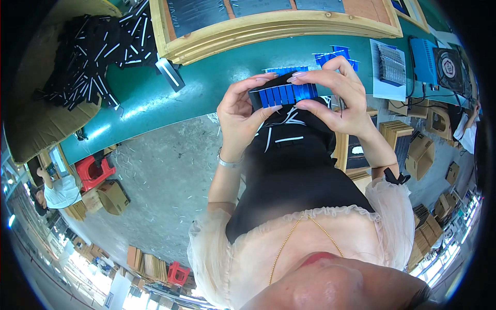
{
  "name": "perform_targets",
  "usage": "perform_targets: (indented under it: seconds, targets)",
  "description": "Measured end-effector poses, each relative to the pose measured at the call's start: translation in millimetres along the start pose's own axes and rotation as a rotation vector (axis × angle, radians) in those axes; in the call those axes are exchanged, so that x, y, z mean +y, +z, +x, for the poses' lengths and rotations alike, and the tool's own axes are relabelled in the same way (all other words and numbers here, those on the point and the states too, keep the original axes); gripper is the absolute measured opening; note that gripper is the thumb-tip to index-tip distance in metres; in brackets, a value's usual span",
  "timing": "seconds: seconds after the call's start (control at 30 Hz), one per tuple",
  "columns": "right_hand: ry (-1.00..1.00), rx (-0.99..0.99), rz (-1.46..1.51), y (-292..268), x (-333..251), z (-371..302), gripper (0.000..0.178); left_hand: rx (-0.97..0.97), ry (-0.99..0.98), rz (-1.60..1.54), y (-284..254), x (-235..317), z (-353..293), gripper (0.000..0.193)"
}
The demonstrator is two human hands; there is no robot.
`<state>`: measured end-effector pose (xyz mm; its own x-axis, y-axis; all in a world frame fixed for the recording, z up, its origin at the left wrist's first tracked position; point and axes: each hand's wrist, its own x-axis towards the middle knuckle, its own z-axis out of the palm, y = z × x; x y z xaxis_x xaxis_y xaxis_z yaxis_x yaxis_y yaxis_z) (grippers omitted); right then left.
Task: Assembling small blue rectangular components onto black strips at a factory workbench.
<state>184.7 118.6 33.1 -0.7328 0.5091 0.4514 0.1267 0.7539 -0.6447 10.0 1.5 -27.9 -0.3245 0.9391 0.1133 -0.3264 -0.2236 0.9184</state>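
Observation:
Up near the table's front edge I hold a black piece with a row of blue strips (279, 95) on its side. My left hand (236, 111) grips its left end, thumb below and fingers above. My right hand (343, 95) pinches the right end between thumb and fingers. Part of the piece is hidden behind my fingers. Just beyond it, a similar row of blue strips (289, 69) lies on the green table (206, 85), partly covered by my hands. More blue pieces with thin pale rods (336, 56) lie farther right. White slivers (289, 139) rest on my black apron.
Stacked wooden frames (279, 32) with dark sheets stand at the back. A heap of black strips with white lines (88, 57) lies left, near a dark flat piece (170, 75). Rightward are a grey stack (391, 64) on paper, a blue box (423, 59) and a fan (447, 70).

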Motion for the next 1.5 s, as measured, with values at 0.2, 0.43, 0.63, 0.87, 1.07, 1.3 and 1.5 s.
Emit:
perform_targets:
  seconds: [0.2, 0.43, 0.63, 0.87, 1.07, 1.3, 1.5]
  targets:
    - [-0.011, 0.007, -0.012, -1.1, 0.1, -0.4, 0.046, -0.013, 0.01, 0.017, 0.0, -0.4, 0.2, 0.05]
    - [0.002, 0.021, -0.01, -0.7, -2.1, 0.3, 0.045, -0.011, 0.027, 0.038, 0.6, -0.1, 0.7, 0.05]
    - [0.005, 0.018, -0.026, -2.1, -2.4, 0.4, 0.045, 0.0, 0.022, 0.056, 0.5, 0.7, -0.2, 0.05]
    - [-0.001, -0.016, 0.0, -3.6, -3.4, -1.5, 0.046, -0.006, 0.021, 0.039, 2.2, 0.7, -0.2, 0.05]
    - [0.022, 0.033, 0.058, 0.3, -3.7, 2.9, 0.051, 0.012, -0.01, -0.011, 5.3, -1.0, -0.7, 0.052]
    - [0.07, 0.06, 0.117, 3.9, -5.3, 6.8, 0.048, 0.062, -0.06, -0.077, 5.6, -0.2, -2.6, 0.054]
    - [0.052, 0.099, 0.127, 7.5, -2.2, 6.0, 0.05, 0.07, -0.055, -0.09, 4.8, -2.7, -3.8, 0.056]
